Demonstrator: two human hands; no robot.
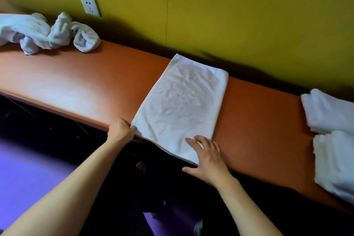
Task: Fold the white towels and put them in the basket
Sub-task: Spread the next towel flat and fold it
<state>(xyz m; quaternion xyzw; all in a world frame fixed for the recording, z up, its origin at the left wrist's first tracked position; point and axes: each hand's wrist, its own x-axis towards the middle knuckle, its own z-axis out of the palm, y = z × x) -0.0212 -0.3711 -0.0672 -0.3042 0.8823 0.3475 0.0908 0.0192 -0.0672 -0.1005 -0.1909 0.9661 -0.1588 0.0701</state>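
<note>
The half-folded towel lies flat across the orange worktop, its near edge at the front lip. It is judged to be light, soft terry cloth: limp, with no stiffness of its own, and likely to sag or unfold if lifted by one corner. Grip it at paired corners or along a folded edge.

The left hand pinches the near-left corner of the towel between curled fingers. The right hand rests on the near-right corner, fingers spread and straight, pressing the layers flat.

Crumpled unfolded towels lie at the far left, well apart. Two folded towels are stacked at the right end. A wall socket sits above the pile. No basket is in view. Nothing blocks the next fold.
</note>
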